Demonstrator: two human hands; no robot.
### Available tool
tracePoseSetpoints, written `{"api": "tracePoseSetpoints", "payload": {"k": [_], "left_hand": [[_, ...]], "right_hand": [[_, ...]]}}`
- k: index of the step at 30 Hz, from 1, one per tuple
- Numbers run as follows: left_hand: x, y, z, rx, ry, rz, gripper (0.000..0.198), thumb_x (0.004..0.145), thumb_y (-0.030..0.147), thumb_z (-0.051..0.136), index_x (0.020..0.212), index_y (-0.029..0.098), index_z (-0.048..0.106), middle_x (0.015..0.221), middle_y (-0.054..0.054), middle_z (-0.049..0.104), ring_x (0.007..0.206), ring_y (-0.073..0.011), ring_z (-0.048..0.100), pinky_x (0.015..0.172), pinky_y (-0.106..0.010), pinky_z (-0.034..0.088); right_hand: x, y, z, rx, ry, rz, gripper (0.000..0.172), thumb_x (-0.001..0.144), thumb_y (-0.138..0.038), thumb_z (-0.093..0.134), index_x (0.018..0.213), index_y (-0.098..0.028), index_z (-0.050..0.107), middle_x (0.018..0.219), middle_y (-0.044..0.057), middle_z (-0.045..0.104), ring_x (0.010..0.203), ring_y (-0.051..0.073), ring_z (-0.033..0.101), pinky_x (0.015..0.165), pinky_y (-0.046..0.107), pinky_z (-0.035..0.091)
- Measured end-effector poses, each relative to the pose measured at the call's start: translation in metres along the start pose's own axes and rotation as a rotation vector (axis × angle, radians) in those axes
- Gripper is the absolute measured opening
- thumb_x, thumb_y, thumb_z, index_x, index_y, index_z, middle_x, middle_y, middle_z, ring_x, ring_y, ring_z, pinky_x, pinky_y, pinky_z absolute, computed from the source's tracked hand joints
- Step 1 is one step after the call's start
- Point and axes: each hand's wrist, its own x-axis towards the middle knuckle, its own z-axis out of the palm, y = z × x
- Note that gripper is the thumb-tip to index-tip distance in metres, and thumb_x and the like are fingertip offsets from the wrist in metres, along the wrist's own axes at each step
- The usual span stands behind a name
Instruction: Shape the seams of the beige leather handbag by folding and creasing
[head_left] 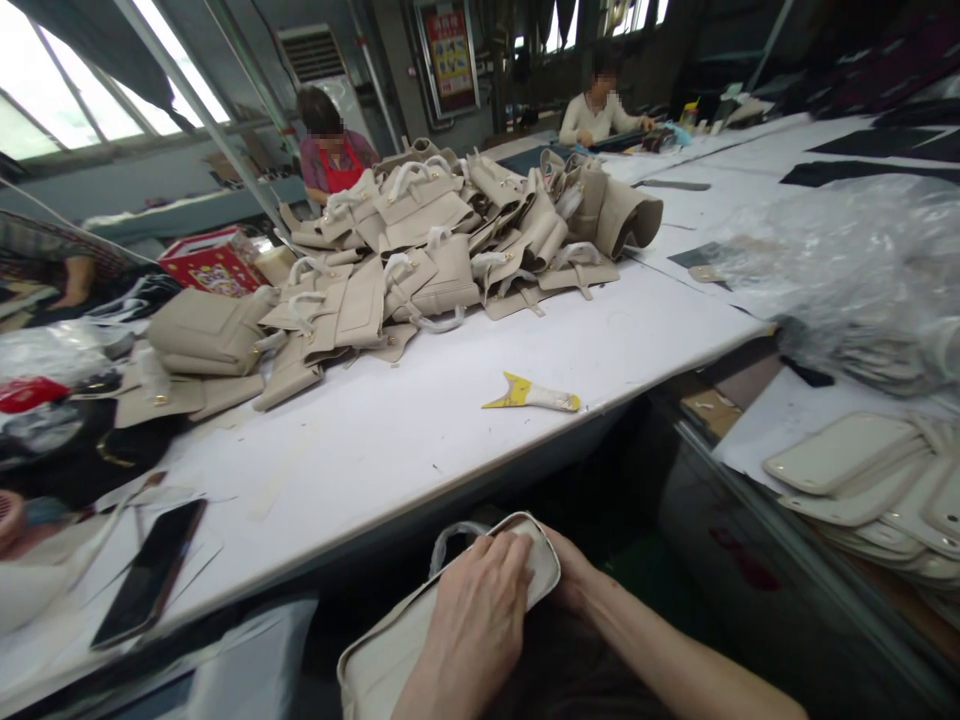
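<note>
A pale beige handbag [386, 645] lies tilted over the wearer's lap, below the near edge of the white worktable [577, 335]. The left hand [484, 585] bends its fingers over the bag's face near the far rim; their tips are hidden, so whether they pinch or merely press cannot be told. The right hand [574, 575] is behind that rounded corner, its fingers out of sight and its grip unclear. The bag looks light and leather-like, bendable across its flat face but stiffer along the raised edge, which seems the surest place to hold; the smooth surface probably marks easily. A looped handle [450, 545] in clear film would likely feel slippery. On the table, matching beige handbags [431, 285] slump in a creased heap beyond a flat yellow-and-white tool [532, 394] with a notched end; smooth, round-cornered cream panels [847, 455] overlap at right, near crumpled, glossy plastic sheeting [847, 260].
</note>
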Motion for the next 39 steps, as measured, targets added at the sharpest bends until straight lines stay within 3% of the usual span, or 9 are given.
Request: {"api": "tracePoseSetpoints", "payload": {"k": [3,6,9,12,15,18,23,33,39], "left_hand": [[0.006,-0.001,-0.008,0.002,0.001,-0.042,0.025,0.095,0.013,0.041,0.116,0.024,0.05,0.102,0.0,0.063,0.094,-0.0225,0.06,0.075,-0.035,0.047],[0.015,-0.005,-0.014,0.003,0.017,-0.037,0.032,0.093,0.011,0.041,0.119,0.026,0.049,0.104,0.0,0.06,0.087,-0.0195,0.063,0.069,-0.031,0.049],[0.028,-0.009,-0.017,0.042,0.088,-0.005,0.035,0.089,0.01,0.045,0.119,0.025,0.054,0.113,-0.003,0.056,0.091,-0.0188,0.062,0.07,-0.029,0.05],[0.045,-0.016,-0.017,0.065,0.093,0.074,0.029,0.087,0.011,0.048,0.109,0.022,0.064,0.113,-0.005,0.058,0.095,-0.0213,0.061,0.077,-0.031,0.051],[0.058,-0.026,-0.015,-0.026,-0.015,0.143,0.027,0.087,0.011,0.049,0.098,0.022,0.071,0.102,-0.003,0.065,0.095,-0.0211,0.062,0.084,-0.031,0.05],[0.065,-0.037,-0.013,-0.13,-0.082,0.185,0.027,0.088,0.014,0.049,0.099,0.022,0.072,0.096,-0.002,0.067,0.092,-0.0196,0.064,0.083,-0.028,0.05],[0.07,-0.051,-0.007,-0.202,-0.111,0.257,0.034,0.082,0.009,0.048,0.102,0.022,0.072,0.099,-0.002,0.067,0.091,-0.0192,0.064,0.084,-0.027,0.049],[0.083,-0.067,-0.002,-0.382,-0.19,0.258,0.032,0.079,0.013,0.051,0.096,0.021,0.076,0.097,-0.002,0.071,0.09,-0.0185,0.064,0.085,-0.024,0.049],[0.081,-0.069,0.0,-0.432,-0.191,0.248,0.033,0.077,0.014,0.051,0.096,0.023,0.077,0.098,-0.001,0.071,0.091,-0.0174,0.064,0.086,-0.022,0.049]], "right_hand": [[-0.017,-0.005,-0.006,-0.076,0.115,-0.126,0.039,0.088,-0.053,0.061,0.084,-0.015,0.063,0.076,0.004,0.063,0.07,0.017,0.058,0.063,0.026,0.045],[-0.046,-0.021,-0.007,-0.41,0.223,-0.391,0.042,0.086,-0.059,0.06,0.094,-0.018,0.065,0.088,0.004,0.064,0.081,0.018,0.058,0.068,0.026,0.045],[-0.079,-0.038,0.003,-0.856,0.177,-0.581,0.046,0.089,-0.059,0.055,0.11,-0.019,0.064,0.102,0.007,0.066,0.091,0.022,0.059,0.077,0.031,0.047],[-0.101,-0.046,0.021,-1.112,0.15,-0.598,0.041,0.089,-0.05,0.06,0.117,-0.02,0.062,0.102,0.006,0.067,0.084,0.022,0.061,0.074,0.031,0.047],[-0.107,-0.046,0.036,-1.309,0.202,-0.628,0.026,0.093,-0.042,0.054,0.099,-0.019,0.066,0.084,0.004,0.067,0.069,0.019,0.058,0.063,0.029,0.041],[-0.105,-0.045,0.043,-1.446,0.242,-0.659,0.029,0.095,-0.036,0.046,0.075,-0.019,0.06,0.067,0.001,0.059,0.059,0.016,0.05,0.056,0.029,0.032],[-0.102,-0.044,0.045,-1.499,0.273,-0.675,0.033,0.097,-0.035,0.041,0.073,-0.019,0.058,0.065,0.0,0.057,0.059,0.015,0.05,0.057,0.029,0.028],[-0.098,-0.039,0.047,-1.565,0.325,-0.668,0.038,0.098,-0.039,0.037,0.074,-0.019,0.058,0.066,0.003,0.06,0.059,0.017,0.051,0.057,0.03,0.029],[-0.104,-0.047,0.046,-1.437,0.18,-0.561,0.044,0.098,-0.049,0.035,0.08,-0.018,0.06,0.073,0.002,0.058,0.068,0.018,0.05,0.062,0.028,0.033]]}}
